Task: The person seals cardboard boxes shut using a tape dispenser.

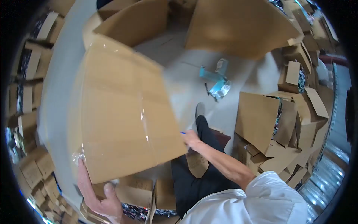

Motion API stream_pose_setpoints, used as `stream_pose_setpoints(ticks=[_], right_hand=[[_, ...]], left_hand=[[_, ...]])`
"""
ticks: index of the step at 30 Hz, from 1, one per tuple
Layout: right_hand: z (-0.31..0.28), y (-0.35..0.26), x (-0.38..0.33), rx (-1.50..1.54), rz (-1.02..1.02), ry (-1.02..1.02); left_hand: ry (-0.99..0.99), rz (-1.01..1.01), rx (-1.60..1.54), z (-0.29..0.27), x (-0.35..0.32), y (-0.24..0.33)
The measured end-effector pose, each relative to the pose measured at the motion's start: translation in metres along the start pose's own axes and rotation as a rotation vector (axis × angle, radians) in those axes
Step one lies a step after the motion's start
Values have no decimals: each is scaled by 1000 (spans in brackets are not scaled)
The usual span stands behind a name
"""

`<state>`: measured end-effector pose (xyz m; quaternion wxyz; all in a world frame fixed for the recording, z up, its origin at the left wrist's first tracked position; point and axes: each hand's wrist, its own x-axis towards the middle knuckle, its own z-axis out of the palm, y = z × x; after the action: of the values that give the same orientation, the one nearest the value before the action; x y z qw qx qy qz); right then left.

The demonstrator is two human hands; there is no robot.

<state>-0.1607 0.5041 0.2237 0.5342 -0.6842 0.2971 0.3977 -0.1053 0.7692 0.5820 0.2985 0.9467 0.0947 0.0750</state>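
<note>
A large brown cardboard box [123, 112] stands tilted before me, with clear tape along its left edge and down its face. My left hand [100, 198] is at its lower left corner. The index finger stretches up against the taped edge and the thumb stands apart, so this hand is open. At the box's lower right edge, my right hand [191, 139] is closed, and a small blue tip [182, 133] sticks out from it. The rest of that blue thing is hidden by the fingers.
Torn blue-and-silver packaging [219, 84] lies on the grey floor [182, 84]. Large cardboard pieces [238, 28] stand at the far side. Filled open boxes [257, 119] crowd the right, beside a shiny metal roller track [328, 168]. More boxes [33, 97] line the left.
</note>
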Motion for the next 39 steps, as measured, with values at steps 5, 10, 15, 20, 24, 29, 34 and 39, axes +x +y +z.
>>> stream_pose_setpoints(ticks=[5,10,15,20,24,29,34,39], right_hand=[[-53,-57,19,-240,-99,234],[-211,-40,-40,-168,-107,155],[-382,55,-91,-235,93,515],[-438,129,-154,-129,252,779],[-387,158,-198,-78,362,855],[-278,107,-230,447,517,894],[-208,60,-242,189,705,671],[-172,59,-245,294,679,656]], left_hand=[[-100,377,488,124,94,62],[-140,343,551,197,133,6],[-644,167,192,280,94,59],[-857,214,1,366,100,135],[-649,532,-128,458,219,220],[-81,982,-15,538,429,362],[-59,985,420,595,562,412],[-295,950,412,607,531,386]])
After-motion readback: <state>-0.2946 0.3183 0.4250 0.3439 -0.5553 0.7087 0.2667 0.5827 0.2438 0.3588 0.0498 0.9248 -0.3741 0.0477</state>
